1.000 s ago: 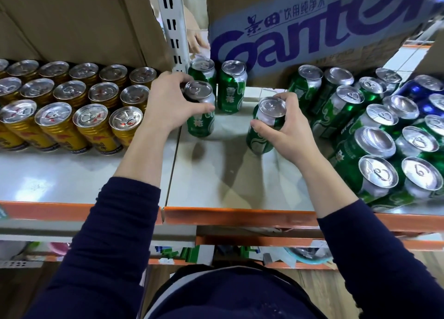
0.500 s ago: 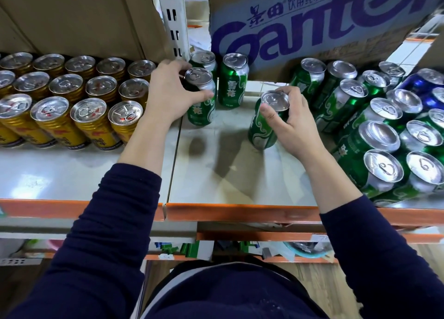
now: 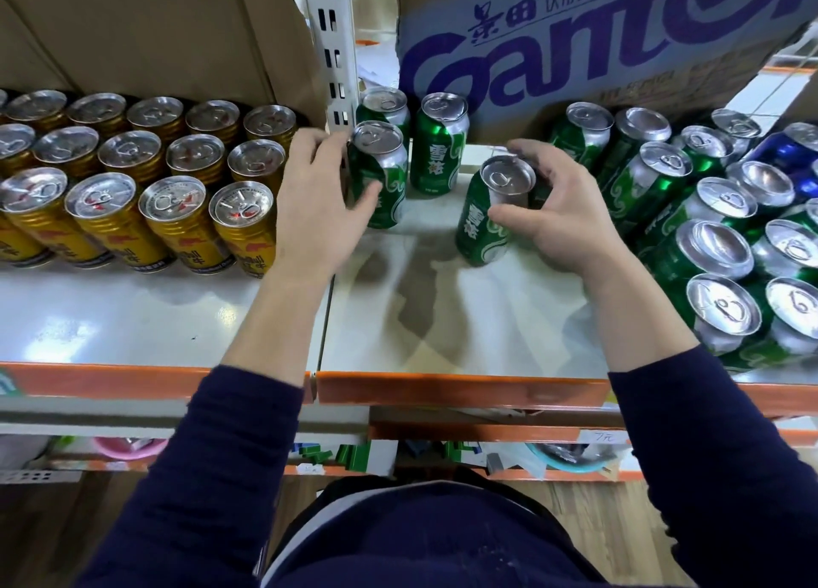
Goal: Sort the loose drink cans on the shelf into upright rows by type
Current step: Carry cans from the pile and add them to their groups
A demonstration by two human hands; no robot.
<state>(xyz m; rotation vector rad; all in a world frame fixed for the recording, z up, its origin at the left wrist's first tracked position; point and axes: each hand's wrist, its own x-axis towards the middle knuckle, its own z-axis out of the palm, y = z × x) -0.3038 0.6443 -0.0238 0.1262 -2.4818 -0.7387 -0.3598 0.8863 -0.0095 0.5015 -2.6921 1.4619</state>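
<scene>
The shelf [image 3: 442, 322] is lined at its left end with upright rows of gold cans [image 3: 177, 215]. At its right end, green cans [image 3: 655, 180] are crowded together beside blue cans [image 3: 788, 153]. A printed box [image 3: 575, 34] is set along the back edge, its contents hidden. Mid-shelf, a first green can [image 3: 385, 180] is gripped by the left hand [image 3: 314, 206], fingers curled round it. A second green can [image 3: 482, 229] is grasped by the right hand [image 3: 562, 215].

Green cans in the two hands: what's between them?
Head view: only bare shelf between the left can and right can; a third green can stands just behind the gap.
</scene>
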